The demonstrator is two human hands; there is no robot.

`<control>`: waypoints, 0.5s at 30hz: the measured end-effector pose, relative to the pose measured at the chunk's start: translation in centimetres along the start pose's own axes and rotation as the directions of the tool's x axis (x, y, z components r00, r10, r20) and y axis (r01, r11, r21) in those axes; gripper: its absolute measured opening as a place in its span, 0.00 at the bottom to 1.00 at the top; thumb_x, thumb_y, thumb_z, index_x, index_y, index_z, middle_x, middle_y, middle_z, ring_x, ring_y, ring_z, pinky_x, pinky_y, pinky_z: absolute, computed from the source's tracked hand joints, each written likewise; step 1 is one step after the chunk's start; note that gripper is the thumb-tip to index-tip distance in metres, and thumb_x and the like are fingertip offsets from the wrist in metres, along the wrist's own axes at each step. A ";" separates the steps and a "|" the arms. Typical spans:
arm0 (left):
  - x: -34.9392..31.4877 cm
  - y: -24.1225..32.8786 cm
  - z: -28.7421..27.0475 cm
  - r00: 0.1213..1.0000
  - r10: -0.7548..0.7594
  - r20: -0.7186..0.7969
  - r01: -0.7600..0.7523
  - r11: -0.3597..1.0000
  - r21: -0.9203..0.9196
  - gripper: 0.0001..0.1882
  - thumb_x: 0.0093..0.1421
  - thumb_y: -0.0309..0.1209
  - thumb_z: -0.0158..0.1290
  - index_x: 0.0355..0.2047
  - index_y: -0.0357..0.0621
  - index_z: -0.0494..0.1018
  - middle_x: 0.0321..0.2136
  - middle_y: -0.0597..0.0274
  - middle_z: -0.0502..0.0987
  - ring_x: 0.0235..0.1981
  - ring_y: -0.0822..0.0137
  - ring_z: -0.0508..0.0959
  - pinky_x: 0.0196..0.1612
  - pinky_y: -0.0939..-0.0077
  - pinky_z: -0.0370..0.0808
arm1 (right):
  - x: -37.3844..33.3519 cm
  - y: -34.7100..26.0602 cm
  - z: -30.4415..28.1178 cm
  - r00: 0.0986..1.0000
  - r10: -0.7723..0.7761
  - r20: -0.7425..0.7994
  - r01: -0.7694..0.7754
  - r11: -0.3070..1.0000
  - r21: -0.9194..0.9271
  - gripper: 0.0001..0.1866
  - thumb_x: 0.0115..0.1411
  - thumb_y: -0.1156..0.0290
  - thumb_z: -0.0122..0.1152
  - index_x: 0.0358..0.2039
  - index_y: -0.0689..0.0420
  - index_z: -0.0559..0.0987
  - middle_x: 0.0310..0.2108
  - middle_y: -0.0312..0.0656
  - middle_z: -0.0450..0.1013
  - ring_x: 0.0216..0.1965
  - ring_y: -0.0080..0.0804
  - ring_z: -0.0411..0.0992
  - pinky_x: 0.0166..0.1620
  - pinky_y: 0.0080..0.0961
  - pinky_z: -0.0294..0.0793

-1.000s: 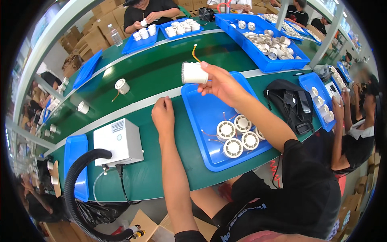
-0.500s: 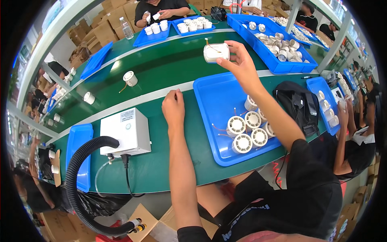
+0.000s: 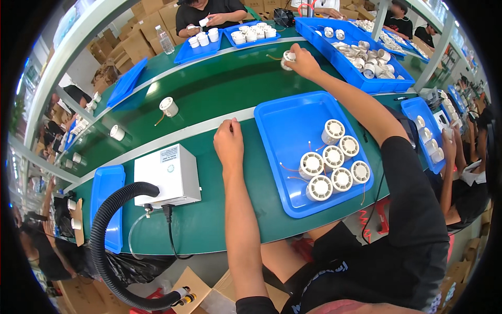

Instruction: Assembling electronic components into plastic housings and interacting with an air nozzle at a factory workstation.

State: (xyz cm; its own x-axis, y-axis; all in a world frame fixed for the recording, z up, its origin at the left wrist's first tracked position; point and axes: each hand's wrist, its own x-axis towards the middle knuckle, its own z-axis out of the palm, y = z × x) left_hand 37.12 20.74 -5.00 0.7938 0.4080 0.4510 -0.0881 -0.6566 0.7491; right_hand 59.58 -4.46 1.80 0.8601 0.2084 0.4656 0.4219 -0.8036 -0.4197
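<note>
Where the right hand (image 3: 305,63) is: over the glossy green belt (image 3: 219,83), closed around a white plastic cylinder (image 3: 287,59) trailing thin wire
Left hand (image 3: 229,142): loosely fisted beside the pale rail (image 3: 201,127), palm hidden
Blue rectangular plastic tray (image 3: 285,123): holds seven upright, slotted-top white cylinders (image 3: 333,156)

1 white canister (image 3: 287,61) in right hand (image 3: 305,62), 7 in blue tray (image 3: 285,125)

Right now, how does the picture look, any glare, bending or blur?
Head view: a pale glare streak lies on the green belt; head view: the front edge of the workbench curves, with black surrounding the round image; head view: the co-worker near the right rim looks soft; head view: the right hand is clear enough to make out.
</note>
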 end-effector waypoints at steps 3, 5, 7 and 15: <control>0.0 0.0 -0.2 1.000 0.003 -0.010 -0.003 1.000 0.007 0.17 0.64 0.37 0.48 0.26 0.34 0.74 0.19 0.50 0.74 0.21 0.56 0.73 0.30 0.63 0.69 | 1.4 0.9 1.3 0.996 0.042 -0.083 -0.049 0.995 -0.090 0.29 0.51 0.60 0.67 0.51 0.57 0.68 0.43 0.59 0.72 0.45 0.57 0.73 0.49 0.46 0.73; -0.1 0.0 -0.3 1.000 0.014 -0.012 -0.014 1.000 0.021 0.17 0.65 0.37 0.48 0.26 0.34 0.74 0.19 0.50 0.75 0.21 0.56 0.73 0.30 0.64 0.69 | 1.5 1.7 2.1 0.996 0.054 -0.077 -0.067 0.983 -0.174 0.32 0.52 0.59 0.66 0.55 0.55 0.68 0.44 0.58 0.72 0.47 0.58 0.72 0.51 0.47 0.73; -0.1 0.5 0.4 1.000 0.008 -0.010 -0.008 1.000 -0.030 0.17 0.65 0.37 0.49 0.27 0.34 0.75 0.20 0.51 0.76 0.22 0.58 0.74 0.30 0.66 0.70 | 1.8 3.7 2.1 0.996 0.079 0.045 -0.069 0.979 -0.192 0.32 0.52 0.58 0.66 0.56 0.55 0.68 0.46 0.58 0.71 0.48 0.59 0.71 0.50 0.48 0.73; 0.1 -0.3 -0.1 1.000 -0.029 -0.003 0.029 0.999 -0.021 0.15 0.64 0.34 0.49 0.26 0.35 0.74 0.20 0.49 0.74 0.21 0.51 0.73 0.28 0.60 0.69 | -5.2 0.2 -5.0 0.920 -0.188 0.343 0.268 0.942 -0.200 0.29 0.58 0.52 0.59 0.56 0.54 0.70 0.47 0.57 0.69 0.49 0.53 0.71 0.48 0.46 0.73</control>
State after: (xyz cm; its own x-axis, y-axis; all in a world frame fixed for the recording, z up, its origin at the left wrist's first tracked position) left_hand 37.15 20.99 -5.15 0.7940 0.4291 0.4306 -0.0775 -0.6311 0.7719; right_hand 53.75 -8.48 3.19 0.8105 0.5344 0.2398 0.5703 -0.8134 -0.1148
